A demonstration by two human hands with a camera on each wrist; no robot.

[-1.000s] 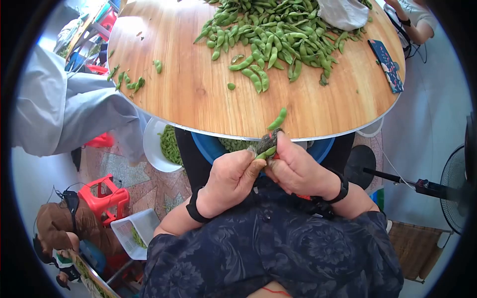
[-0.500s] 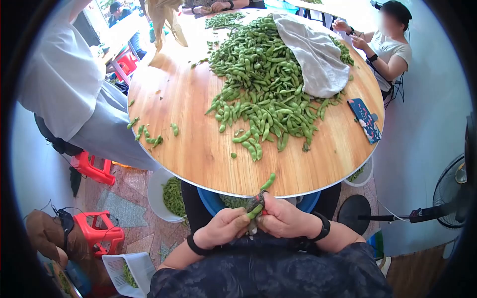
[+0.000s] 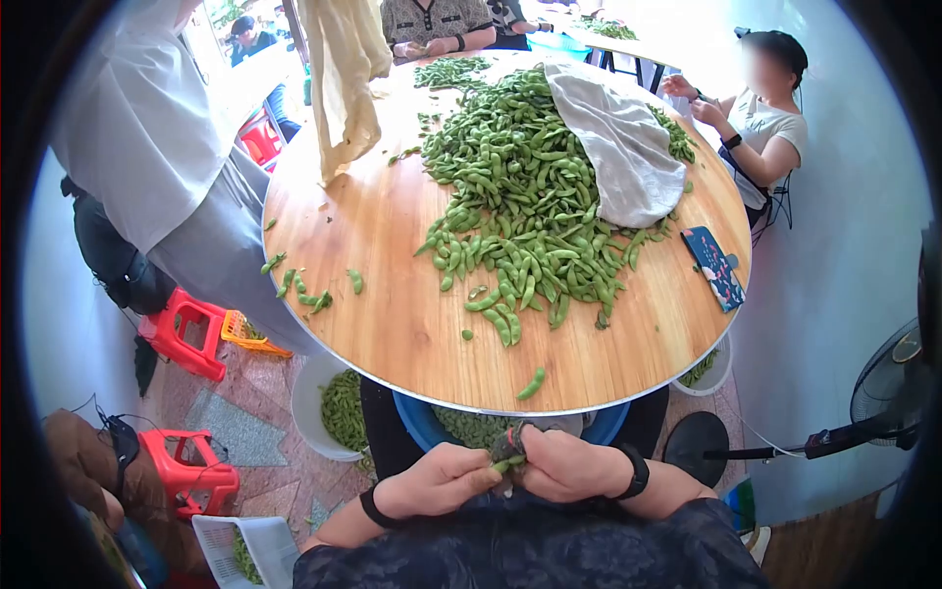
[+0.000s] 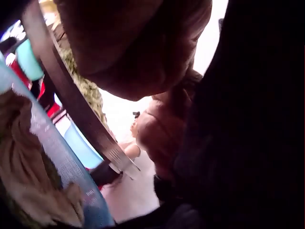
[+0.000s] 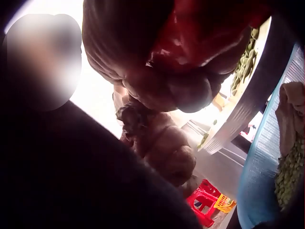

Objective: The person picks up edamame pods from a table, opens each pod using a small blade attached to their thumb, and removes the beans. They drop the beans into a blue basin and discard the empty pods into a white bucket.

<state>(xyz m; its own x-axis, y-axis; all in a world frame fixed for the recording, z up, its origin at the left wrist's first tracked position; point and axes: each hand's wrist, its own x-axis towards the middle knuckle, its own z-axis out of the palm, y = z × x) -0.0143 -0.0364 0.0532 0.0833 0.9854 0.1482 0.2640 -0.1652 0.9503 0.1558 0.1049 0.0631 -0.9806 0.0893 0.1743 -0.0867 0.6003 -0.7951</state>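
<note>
Just in front of the table's near edge, both hands meet over a green soybean pod (image 3: pixel 503 465). My left hand (image 3: pixel 432 481) pinches the pod between thumb and fingers. The right hand (image 3: pixel 577 465) has its fingers curled round a glossy red thing (image 5: pixel 183 40), mostly hidden in the palm; I cannot tell what it is. A dark, rough wrap (image 3: pixel 507 445) with a little red sits at the right hand's fingertips, against the pod. Above the hands, a single pod (image 3: pixel 532 384) lies near the table edge.
A large heap of pods (image 3: pixel 520 167), partly under a white cloth (image 3: pixel 628 157), covers the round wooden table (image 3: pixel 392 344). A patterned blue phone case (image 3: pixel 713 269) lies at right. Below are a blue basin (image 3: pixel 610 422) and a white bucket (image 3: pixel 312 422); a fan (image 3: pixel 883 383) stands right.
The head view has tilted up, bringing the table's far side and other people into sight. The hands stay together at the pod. A pale yellowish cloth at the far left has come lower over the table.
</note>
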